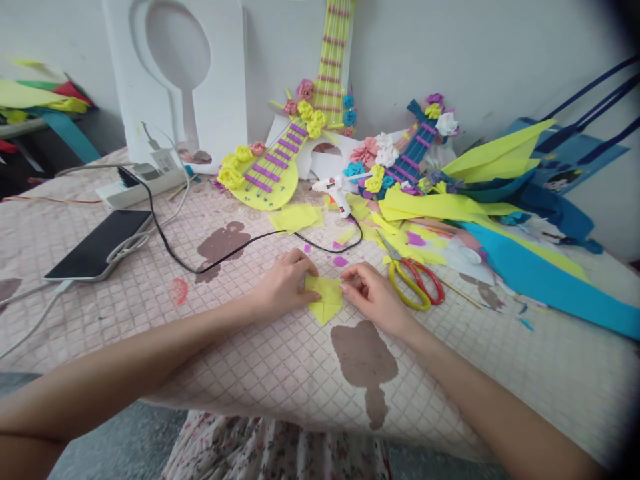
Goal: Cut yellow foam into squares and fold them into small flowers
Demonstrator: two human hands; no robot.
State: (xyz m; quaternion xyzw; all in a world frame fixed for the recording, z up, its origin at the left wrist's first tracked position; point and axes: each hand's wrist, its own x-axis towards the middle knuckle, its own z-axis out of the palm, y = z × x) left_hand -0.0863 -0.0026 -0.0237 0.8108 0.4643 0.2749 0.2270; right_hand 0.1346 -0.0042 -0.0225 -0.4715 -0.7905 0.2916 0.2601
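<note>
A small piece of yellow crepe paper (325,303) with creases lies on the tablecloth between my hands, its lower end coming to a point. My left hand (287,283) is closed on its left edge, thumb on top. At the upper right edge of the paper, the thumb and fingers of my right hand (373,293) are pinched together. Just right of that hand lie scissors (413,283) with one yellow and one red handle. Behind the hands stands a white glue gun (337,193), its black cord looping over the cloth.
Paper-flower-decorated instrument models, one a yellow lute (273,173), lean at the back. Blue crepe paper (545,280) and scraps spread right. A tablet (103,245) and a power strip (143,183) lie left. A white board (225,87) with a cut-out stands against the wall.
</note>
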